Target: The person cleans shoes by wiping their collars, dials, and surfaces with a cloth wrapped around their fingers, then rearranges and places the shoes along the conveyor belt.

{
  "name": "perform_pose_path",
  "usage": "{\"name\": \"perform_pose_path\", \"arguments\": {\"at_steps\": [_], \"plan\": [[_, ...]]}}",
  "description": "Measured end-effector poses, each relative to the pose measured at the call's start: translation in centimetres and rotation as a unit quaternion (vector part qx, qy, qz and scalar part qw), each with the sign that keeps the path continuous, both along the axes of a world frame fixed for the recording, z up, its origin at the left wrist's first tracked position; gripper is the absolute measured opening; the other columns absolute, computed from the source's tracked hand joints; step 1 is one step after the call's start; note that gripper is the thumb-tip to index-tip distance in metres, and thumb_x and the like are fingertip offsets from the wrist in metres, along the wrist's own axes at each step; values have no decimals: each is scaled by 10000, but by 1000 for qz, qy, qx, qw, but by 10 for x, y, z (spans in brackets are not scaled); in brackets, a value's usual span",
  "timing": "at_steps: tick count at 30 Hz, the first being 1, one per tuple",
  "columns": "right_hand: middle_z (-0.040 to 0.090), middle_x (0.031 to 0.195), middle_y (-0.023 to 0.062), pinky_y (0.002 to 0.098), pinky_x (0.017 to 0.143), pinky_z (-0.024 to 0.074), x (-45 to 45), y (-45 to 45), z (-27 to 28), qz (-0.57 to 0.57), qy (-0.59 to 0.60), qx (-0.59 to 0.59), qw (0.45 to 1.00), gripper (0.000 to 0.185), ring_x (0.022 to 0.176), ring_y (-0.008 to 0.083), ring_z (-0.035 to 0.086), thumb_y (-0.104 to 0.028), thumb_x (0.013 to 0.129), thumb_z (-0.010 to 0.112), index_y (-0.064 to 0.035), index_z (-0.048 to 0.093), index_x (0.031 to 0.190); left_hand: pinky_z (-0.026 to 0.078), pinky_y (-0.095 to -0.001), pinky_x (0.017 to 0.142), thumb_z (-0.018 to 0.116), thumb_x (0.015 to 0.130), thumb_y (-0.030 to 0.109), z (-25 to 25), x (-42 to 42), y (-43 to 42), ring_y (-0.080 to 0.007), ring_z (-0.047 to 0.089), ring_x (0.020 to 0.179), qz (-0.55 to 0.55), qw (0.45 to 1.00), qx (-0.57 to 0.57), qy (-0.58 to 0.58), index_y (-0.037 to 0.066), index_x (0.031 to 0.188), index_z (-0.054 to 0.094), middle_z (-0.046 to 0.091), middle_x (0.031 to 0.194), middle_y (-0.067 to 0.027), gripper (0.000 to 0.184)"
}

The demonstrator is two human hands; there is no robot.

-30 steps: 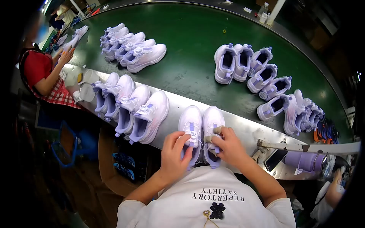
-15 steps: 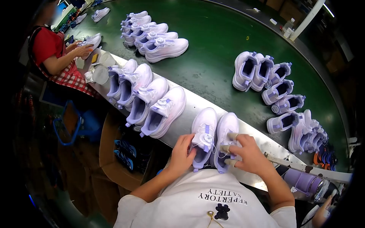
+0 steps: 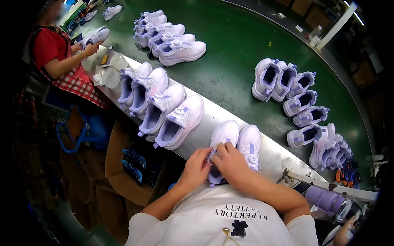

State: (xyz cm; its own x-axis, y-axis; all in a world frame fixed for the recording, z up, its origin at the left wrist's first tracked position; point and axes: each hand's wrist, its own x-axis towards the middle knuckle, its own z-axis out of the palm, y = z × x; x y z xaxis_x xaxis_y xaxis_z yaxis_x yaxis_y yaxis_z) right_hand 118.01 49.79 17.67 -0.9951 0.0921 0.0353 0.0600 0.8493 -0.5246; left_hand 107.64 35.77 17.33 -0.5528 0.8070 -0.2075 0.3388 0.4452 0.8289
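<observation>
Two white-and-lavender sneakers stand side by side on the metal ledge in front of me, toes pointing away. Over the left sneaker [image 3: 225,132] both hands meet at the lacing and collar. My left hand [image 3: 197,166] grips its left side, thumb and fingertips pinched near the collar. My right hand [image 3: 230,162] reaches across its top, fingers bent onto the lacing area and covering the dial. What exactly the fingertips pinch is hidden. The right sneaker [image 3: 249,143] stands beside my right hand, with its dial and thin laces showing.
More sneakers [image 3: 184,123] line the metal ledge [image 3: 221,112] to the left. Other rows [image 3: 182,53] stand on the green table [image 3: 230,53]. A co-worker in a red shirt [image 3: 51,49] holds a shoe. A cardboard box [image 3: 117,176] is below left; a purple bottle [image 3: 324,199] is at right.
My right hand has moved left from the right sneaker onto the left sneaker's lacing. My left hand has closed at that sneaker's side. The co-worker has lifted a shoe.
</observation>
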Motion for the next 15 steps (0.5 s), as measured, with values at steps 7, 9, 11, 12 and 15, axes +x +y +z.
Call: {"name": "perform_pose_path", "arguments": {"at_steps": [7, 9, 11, 12, 15], "plan": [[425, 1369, 217, 436, 956, 411, 32, 48, 59, -65, 62, -150, 985, 366, 1127, 367, 489, -208, 723, 763, -118, 664, 1064, 484, -340, 803, 555, 863, 21, 32, -30, 33, -294, 612, 935, -117, 984, 73, 111, 35, 1120, 641, 628, 1077, -146, 271], [509, 1250, 146, 388, 910, 431, 52, 71, 45, -143, 42, -290, 945, 318, 1078, 305, 513, -184, 754, 743, -123, 679, 1060, 475, -355, 819, 565, 868, 47, 29, -27, 57, -297, 602, 941, -186, 966, 127, 124, 41, 1117, 645, 634, 1070, -124, 261], [534, 1147, 115, 367, 873, 443, 74, 83, 34, -176, -38, -279, 943, 279, 1022, 283, 526, -168, 767, 735, -126, 692, 1040, 453, -367, 841, 601, 861, 100, 23, -29, 70, -285, 572, 964, -249, 960, 86, 98, 62, 1074, 659, 638, 1036, -87, 224], [546, 1096, 99, 356, 854, 448, 80, 85, 29, -192, -75, -272, 940, 261, 994, 273, 533, -159, 773, 731, -128, 698, 1030, 447, -367, 842, 608, 856, 104, 20, -32, 72, -283, 563, 965, -272, 958, 63, 61, 68, 1059, 662, 636, 1028, -77, 213], [539, 1030, 98, 358, 839, 450, 93, 63, 11, -103, -15, -278, 955, 253, 934, 271, 524, -147, 784, 725, -147, 709, 1036, 443, -358, 842, 635, 830, 115, 27, -26, 73, -280, 545, 960, -327, 940, 28, 93, 83, 1008, 669, 623, 1014, -60, 185]]}}
